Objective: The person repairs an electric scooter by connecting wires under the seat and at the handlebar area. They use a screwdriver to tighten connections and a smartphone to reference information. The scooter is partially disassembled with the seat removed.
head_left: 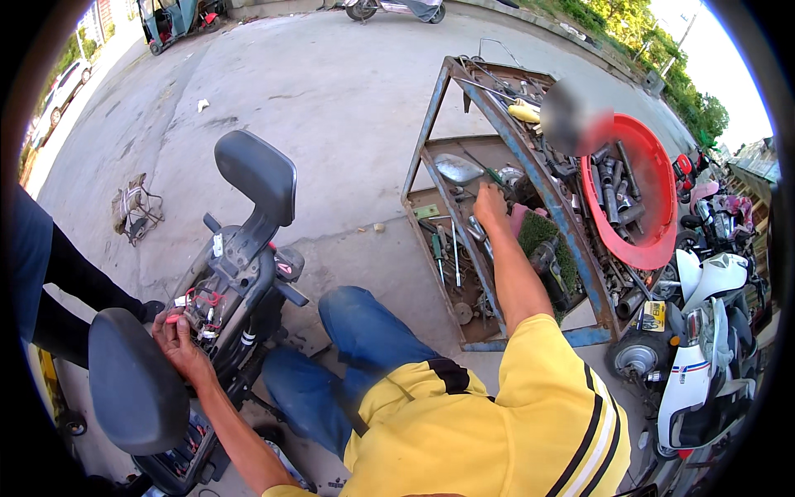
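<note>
My left hand [180, 346] is at the opened body of an electric scooter [263, 273], with its fingers curled together beside a bundle of red and white wires [207, 308]. Something small and red shows at its fingertips; its kind is too small to tell. Stretched out to the right, my right hand [490, 205] reaches into the lower shelf of a rusty blue metal tool cart [542, 157]. Its fingers are bent close to a green-handled tool [495, 176], and what they grip is hidden. A grey, rounded mirror-like piece [457, 168] lies next to this hand.
A red basin [669, 174] of sockets stands on the cart. Screwdrivers [437, 247] and a power drill [546, 263] lie on its shelf. The scooter's black seat [137, 381] and backrest [257, 176] stick up. Another person's legs [66, 286] stand at left; parked scooters [700, 373] line the right.
</note>
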`<state>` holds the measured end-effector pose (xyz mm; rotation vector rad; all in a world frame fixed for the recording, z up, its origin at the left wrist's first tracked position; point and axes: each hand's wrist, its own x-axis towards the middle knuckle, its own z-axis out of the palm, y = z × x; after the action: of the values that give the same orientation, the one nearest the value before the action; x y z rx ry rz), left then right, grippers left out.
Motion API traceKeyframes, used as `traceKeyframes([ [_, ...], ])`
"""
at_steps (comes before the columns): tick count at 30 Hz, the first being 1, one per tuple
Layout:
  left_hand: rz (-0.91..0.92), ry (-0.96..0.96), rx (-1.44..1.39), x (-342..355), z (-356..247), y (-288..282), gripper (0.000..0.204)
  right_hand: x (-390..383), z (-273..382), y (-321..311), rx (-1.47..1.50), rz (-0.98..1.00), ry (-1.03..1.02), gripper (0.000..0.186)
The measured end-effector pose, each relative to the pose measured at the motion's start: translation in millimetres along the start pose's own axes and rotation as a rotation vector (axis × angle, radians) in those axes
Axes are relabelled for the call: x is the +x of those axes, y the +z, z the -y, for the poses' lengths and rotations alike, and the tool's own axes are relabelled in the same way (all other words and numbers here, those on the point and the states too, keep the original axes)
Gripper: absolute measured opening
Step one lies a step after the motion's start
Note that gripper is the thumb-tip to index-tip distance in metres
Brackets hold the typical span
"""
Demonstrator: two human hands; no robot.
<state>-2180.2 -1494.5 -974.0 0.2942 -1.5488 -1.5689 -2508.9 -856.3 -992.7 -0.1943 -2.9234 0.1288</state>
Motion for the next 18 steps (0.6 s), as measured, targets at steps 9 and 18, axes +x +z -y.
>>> traceKeyframes([
  [9, -0.043, -0.006, -0.036, 7.7, 9.8, -15.7, 0.031, -1.8, 0.7, 21.3, -0.122, 0.054, 0.174, 0.037],
  [18, -0.021, -0.188, -0.078, 14.1, 7.0, -18.5, 0.045, -1.2, -15.8, 21.2, -0.137, 0.067, 0.154, 0.038],
])
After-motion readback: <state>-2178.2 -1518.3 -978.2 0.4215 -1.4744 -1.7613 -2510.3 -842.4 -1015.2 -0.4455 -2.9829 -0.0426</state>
